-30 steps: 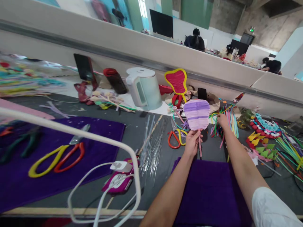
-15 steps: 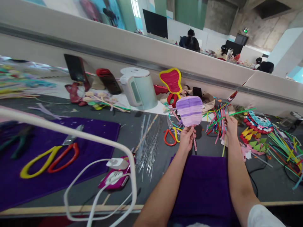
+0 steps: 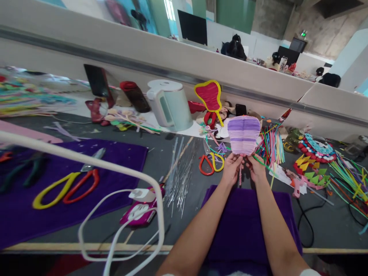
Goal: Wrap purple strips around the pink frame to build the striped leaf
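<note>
A hand fan [image 3: 243,135] striped in purple and pale pink, apparently made of pipe cleaners, stands upright in front of me. My left hand [image 3: 232,168] is closed around the top of its pink handle, just under the fan's face. On the other side my right hand [image 3: 257,165] pinches a green pipe cleaner [image 3: 269,169] close to the base of the fan. Fingertips of both hands nearly meet there, and they partly hide the join. Below my forearms lies a folded purple cloth [image 3: 244,222].
Scissors [image 3: 212,163] lie left of my hands, beside silvery wires [image 3: 181,176]. Behind stand a kettle [image 3: 171,105] and a red fan with yellow edging [image 3: 208,96]. Pipe cleaners [image 3: 273,143] and a pink glue gun [image 3: 296,184] are at right. A white cable [image 3: 161,214] loops in front.
My right hand has moved left from the pipe cleaner bundle to the fan's base, bringing the green pipe cleaner. The fan has shifted slightly right in my left hand.
</note>
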Tool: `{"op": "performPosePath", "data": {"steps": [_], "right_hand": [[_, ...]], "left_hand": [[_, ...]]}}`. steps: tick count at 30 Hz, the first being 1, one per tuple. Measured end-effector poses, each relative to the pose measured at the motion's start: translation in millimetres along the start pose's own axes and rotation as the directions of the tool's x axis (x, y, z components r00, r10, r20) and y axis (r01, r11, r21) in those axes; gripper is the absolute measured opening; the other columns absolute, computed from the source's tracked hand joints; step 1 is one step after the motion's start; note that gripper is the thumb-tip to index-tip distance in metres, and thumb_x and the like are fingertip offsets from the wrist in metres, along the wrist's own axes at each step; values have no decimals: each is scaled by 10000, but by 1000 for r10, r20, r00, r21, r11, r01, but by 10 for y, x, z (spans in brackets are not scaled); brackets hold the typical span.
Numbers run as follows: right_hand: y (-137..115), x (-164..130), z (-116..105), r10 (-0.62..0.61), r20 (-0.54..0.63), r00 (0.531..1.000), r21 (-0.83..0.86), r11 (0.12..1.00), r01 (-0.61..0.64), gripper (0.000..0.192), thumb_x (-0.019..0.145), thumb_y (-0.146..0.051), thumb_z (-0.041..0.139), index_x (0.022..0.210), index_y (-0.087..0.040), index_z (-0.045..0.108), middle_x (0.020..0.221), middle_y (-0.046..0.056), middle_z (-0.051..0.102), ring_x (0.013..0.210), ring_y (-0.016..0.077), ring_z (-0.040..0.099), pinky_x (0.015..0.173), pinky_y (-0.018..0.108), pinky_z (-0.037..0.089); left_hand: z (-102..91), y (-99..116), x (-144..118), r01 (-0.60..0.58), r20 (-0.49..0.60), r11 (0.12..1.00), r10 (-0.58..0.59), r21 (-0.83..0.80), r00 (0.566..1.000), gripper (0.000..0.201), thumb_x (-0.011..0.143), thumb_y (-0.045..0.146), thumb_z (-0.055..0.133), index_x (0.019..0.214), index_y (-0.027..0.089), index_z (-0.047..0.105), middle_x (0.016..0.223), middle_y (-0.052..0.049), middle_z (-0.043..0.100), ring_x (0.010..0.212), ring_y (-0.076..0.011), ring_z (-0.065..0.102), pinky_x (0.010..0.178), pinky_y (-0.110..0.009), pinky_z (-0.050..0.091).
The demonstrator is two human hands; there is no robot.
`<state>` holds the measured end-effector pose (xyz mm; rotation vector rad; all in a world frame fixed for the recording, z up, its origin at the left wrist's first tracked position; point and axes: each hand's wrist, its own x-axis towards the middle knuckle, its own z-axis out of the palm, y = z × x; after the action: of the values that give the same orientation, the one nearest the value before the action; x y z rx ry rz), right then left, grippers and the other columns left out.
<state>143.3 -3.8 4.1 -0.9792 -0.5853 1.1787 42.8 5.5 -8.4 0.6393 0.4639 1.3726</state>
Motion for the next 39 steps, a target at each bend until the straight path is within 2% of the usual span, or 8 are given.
{"op": "performPosePath", "data": {"steps": [5,12,18,22,26,31,35,39], "right_hand": [[55,-34,17,82,139,987,54,994,-90,243,566,-262,822,733,-168,672,688,-16,669,541,87,572,469,196,461],[56,-57,55,-3,60,998,69,998,-1,266,585,-304,818,758,-175,663,620,-33,639,448,75,518,425,208,454],[152,-67,96,-98,-11,995,-1,995,98,251,623,-334,786,749,-153,666,602,-19,641,479,90,531,449,223,469],[257,-36,70,-114,-60,992,-2,994,114,237,661,-339,762,808,-174,676,659,-15,681,495,99,562,441,223,477],[291,4,11,-91,-18,996,-20,996,90,100,720,-333,728,804,-322,675,699,-22,712,609,141,655,449,227,493],[257,51,-53,-77,140,987,-124,988,94,52,766,-335,680,810,-357,666,682,-27,709,703,170,689,507,263,545],[241,52,-53,-80,122,989,-171,980,101,119,750,-339,689,857,-290,673,700,-11,713,739,197,692,531,304,567],[222,39,-55,-77,104,992,-161,983,93,147,729,-311,703,857,-374,668,744,-18,724,759,202,691,497,306,555]], "left_hand": [[-11,-8,4,-35,-36,999,36,33,999,356,626,243,821,887,165,592,750,20,625,527,-60,566,433,-156,455],[23,-53,-21,-64,-30,985,70,162,997,422,658,286,797,978,181,544,779,23,611,501,-68,579,425,-170,467],[38,-102,-26,-196,-250,962,240,188,938,634,570,239,840,1024,261,399,822,65,603,544,-92,637,500,-188,498],[7,-137,-16,-58,-271,979,110,194,956,438,587,312,830,829,172,493,716,25,629,516,-89,607,468,-183,473],[-16,-142,-13,103,-215,981,-66,167,974,361,601,365,819,768,122,611,685,-12,650,493,-78,571,430,-179,455],[-34,-133,1,77,-221,986,-42,151,974,329,572,326,839,764,135,652,623,17,621,510,-77,572,470,-177,477],[-43,-127,6,41,-249,984,3,172,968,311,563,303,843,755,128,670,651,9,640,541,-80,578,517,-194,498],[-30,-115,-4,0,-279,984,50,178,959,282,568,282,839,733,120,678,665,-2,647,565,-84,583,524,-194,495]]}}
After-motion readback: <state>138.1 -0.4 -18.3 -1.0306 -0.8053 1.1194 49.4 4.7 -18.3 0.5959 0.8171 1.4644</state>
